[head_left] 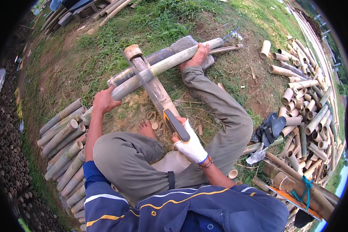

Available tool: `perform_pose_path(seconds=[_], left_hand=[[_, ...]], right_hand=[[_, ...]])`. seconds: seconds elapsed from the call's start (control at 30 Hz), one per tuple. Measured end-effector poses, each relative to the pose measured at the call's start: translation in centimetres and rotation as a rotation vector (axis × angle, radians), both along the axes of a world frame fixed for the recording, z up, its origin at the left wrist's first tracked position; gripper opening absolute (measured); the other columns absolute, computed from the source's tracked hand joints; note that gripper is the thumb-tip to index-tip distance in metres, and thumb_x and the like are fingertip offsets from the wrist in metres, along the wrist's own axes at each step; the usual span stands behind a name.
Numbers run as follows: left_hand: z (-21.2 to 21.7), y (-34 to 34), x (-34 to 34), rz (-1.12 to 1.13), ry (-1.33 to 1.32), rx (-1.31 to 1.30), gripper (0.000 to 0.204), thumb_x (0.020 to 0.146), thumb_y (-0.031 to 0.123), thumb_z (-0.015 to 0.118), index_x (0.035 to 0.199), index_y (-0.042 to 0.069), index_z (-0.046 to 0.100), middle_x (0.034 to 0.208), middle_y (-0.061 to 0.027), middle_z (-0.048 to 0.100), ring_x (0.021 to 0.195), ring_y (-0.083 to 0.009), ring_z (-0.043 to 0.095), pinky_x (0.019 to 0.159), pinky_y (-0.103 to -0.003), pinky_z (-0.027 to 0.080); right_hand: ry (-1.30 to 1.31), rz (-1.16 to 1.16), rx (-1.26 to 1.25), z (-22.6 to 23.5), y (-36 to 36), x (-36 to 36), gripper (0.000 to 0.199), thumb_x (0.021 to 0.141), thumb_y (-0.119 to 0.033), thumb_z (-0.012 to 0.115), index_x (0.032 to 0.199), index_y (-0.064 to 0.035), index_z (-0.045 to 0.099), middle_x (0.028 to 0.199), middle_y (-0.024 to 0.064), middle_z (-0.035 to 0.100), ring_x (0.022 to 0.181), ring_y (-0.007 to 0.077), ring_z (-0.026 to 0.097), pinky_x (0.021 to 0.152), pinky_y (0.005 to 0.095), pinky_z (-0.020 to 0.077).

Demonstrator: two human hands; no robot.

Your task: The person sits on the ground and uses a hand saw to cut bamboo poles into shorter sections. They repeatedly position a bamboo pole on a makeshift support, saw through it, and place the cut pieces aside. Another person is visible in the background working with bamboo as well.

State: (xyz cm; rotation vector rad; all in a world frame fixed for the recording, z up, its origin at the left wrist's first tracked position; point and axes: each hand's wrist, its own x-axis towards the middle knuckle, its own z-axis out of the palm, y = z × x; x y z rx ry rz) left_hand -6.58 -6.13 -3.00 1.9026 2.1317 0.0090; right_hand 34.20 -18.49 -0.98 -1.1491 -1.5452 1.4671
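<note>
My bare left hand [106, 99] is wrapped round the near left end of a pale green bamboo pole [174, 61]. My right hand [190, 144], in a white knitted glove, grips the black and orange handle of a handsaw [176, 125]. The saw's long blade lies across the pole, toward its left part. Under the pole runs a thick bamboo post [158, 91], with a notch near its far end. My bare right foot [197, 57] presses on the pole's right part. Behind the pole lies a darker log [154, 58], next to a grey stone [183, 44].
Cut bamboo lengths [67, 150] are stacked at my left. A large heap of short bamboo pieces [311, 112] lies on the right, near dark sandals [269, 127]. My left foot [147, 129] rests on sawdust-strewn ground. A bamboo frame with teal cord [307, 187] stands at lower right.
</note>
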Motion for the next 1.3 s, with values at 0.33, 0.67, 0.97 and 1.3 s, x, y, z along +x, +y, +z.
perform_pose_path(seconds=[0.33, 0.67, 0.97, 1.3], left_hand=[[0.2, 1.0, 2.0, -0.015, 0.052, 0.000, 0.073, 0.073, 0.043, 0.088, 0.138, 0.013, 0.070, 0.113, -0.0233, 0.081, 0.106, -0.0428, 0.078, 0.098, -0.053, 0.061], [-0.3, -0.5, 0.2, 0.020, 0.051, -0.033, 0.068, 0.073, 0.044, 0.088, 0.132, 0.015, 0.071, 0.109, -0.0219, 0.082, 0.102, -0.0419, 0.079, 0.096, -0.053, 0.063], [0.1, 1.0, 1.4, -0.025, 0.042, 0.024, 0.072, 0.072, 0.043, 0.087, 0.135, 0.012, 0.072, 0.111, -0.0214, 0.081, 0.104, -0.0406, 0.078, 0.096, -0.052, 0.062], [-0.7, -0.9, 0.5, -0.043, 0.016, 0.032, 0.068, 0.071, 0.045, 0.089, 0.125, 0.009, 0.072, 0.101, -0.0236, 0.081, 0.096, -0.0428, 0.078, 0.091, -0.054, 0.062]], right_hand=[[-0.023, -0.086, 0.175, -5.6, 11.1, -7.1, 0.062, 0.090, 0.000, 0.072, 0.147, -0.0033, 0.051, 0.109, 0.0090, 0.063, 0.095, 0.0180, 0.062, 0.088, 0.0326, 0.0544], [-0.157, -0.001, 0.038, 0.0, -5.6, 3.9, 0.064, 0.093, 0.000, 0.066, 0.154, -0.0049, 0.048, 0.134, 0.0113, 0.058, 0.116, 0.0176, 0.061, 0.104, 0.0317, 0.0500], [0.030, -0.040, 0.158, -4.4, 12.0, -7.5, 0.055, 0.094, 0.002, 0.067, 0.146, -0.0037, 0.051, 0.118, 0.0092, 0.062, 0.100, 0.0173, 0.060, 0.096, 0.0319, 0.0528], [-0.132, -0.038, -0.115, -2.2, -9.6, 7.7, 0.058, 0.095, 0.004, 0.057, 0.152, 0.0003, 0.050, 0.142, 0.0147, 0.059, 0.130, 0.0254, 0.059, 0.116, 0.0383, 0.0451]])
